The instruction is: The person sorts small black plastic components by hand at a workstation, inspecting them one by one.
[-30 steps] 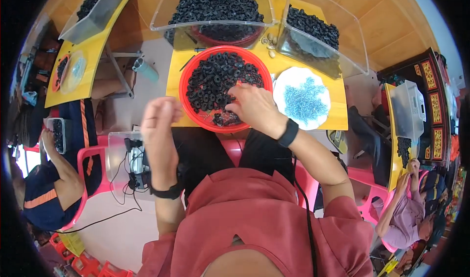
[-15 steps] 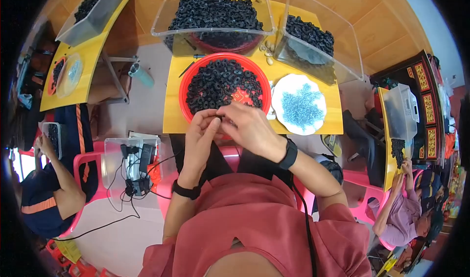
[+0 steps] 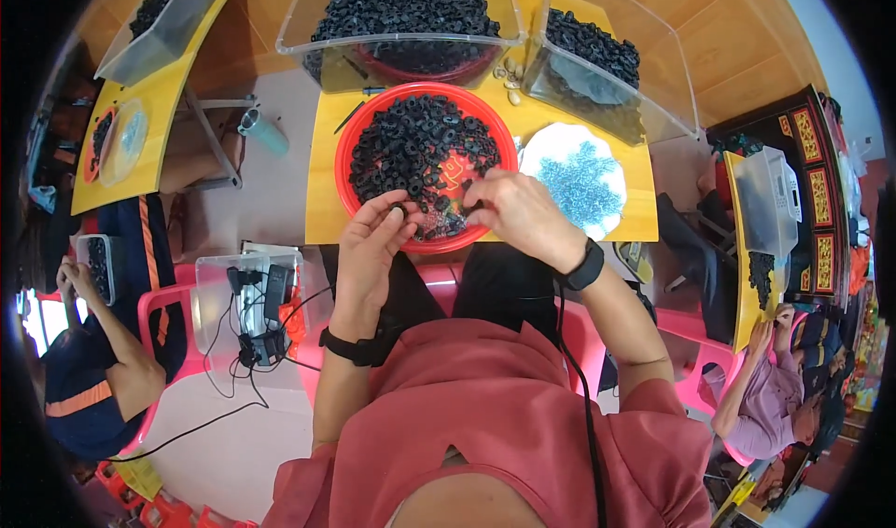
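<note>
Well, left fingers [image 3: 374,212] obscure the black piece's [image 3: 399,209] axis.

A bright red, round plastic basin [image 3: 345,159] shows a yellow motif [image 3: 455,169] on its red bottom; the small, ring-like pieces [image 3: 397,140] heaped there are black. Translucent blue small bits [image 3: 581,190] cover a white, wavy-rimmed plate [image 3: 560,134]. The flat tabletop [image 3: 642,178] is yellow, the loose cloth top [image 3: 467,388] plain dusty red, the wristband [image 3: 585,265] black.
</note>
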### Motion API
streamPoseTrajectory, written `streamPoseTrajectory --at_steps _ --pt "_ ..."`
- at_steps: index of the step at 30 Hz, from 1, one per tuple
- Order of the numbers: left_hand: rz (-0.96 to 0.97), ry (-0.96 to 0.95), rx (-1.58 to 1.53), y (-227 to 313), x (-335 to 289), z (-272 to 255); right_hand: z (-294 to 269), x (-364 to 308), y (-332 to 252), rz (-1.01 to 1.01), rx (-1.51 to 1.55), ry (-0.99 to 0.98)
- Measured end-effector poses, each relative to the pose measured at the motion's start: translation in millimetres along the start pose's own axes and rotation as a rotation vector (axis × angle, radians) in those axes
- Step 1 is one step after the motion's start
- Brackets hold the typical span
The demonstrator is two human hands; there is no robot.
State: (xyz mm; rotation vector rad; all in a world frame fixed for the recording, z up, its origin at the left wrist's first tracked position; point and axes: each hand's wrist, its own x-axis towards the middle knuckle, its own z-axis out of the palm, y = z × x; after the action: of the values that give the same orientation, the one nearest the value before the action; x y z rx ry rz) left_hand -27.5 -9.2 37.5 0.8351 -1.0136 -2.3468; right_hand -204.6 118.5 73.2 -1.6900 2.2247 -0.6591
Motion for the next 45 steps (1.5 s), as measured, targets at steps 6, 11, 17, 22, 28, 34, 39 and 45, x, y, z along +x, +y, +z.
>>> streamPoseTrajectory --at_steps 6,11,17,22,28,34,39,45 --pt "-0.048 -0.045 -0.006 -1.5 0.2 -3.4 23.9 10.6 7.3 0.013 -0.167 -0.108" --pt "-0.034 -0.057 0.029 -3.7 2.3 0.6 18.3 13.3 14.9 -0.048 0.093 0.147" --pt "0.135 -0.060 0.329 -9.6 7.7 31.1 9.0 9.5 7.0 0.142 0.554 0.160" --pt "0.256 -0.096 0.503 -16.2 13.2 42.8 6.0 8.7 -3.0 0.283 0.783 0.115" --pt "0.467 0.044 0.780 -7.9 6.2 57.3 9.0 8.3 -4.8 0.421 1.067 0.070" --pt "0.887 -0.038 1.133 -3.2 5.9 53.8 5.8 7.1 -6.5 0.462 1.236 -0.003" --pt "0.842 -0.051 1.165 -1.5 4.8 54.0 5.0 4.2 -5.0 0.431 1.217 -0.062" --pt "0.622 0.038 1.015 -7.3 7.9 52.0 11.7 2.6 -9.3 0.308 0.788 0.035"
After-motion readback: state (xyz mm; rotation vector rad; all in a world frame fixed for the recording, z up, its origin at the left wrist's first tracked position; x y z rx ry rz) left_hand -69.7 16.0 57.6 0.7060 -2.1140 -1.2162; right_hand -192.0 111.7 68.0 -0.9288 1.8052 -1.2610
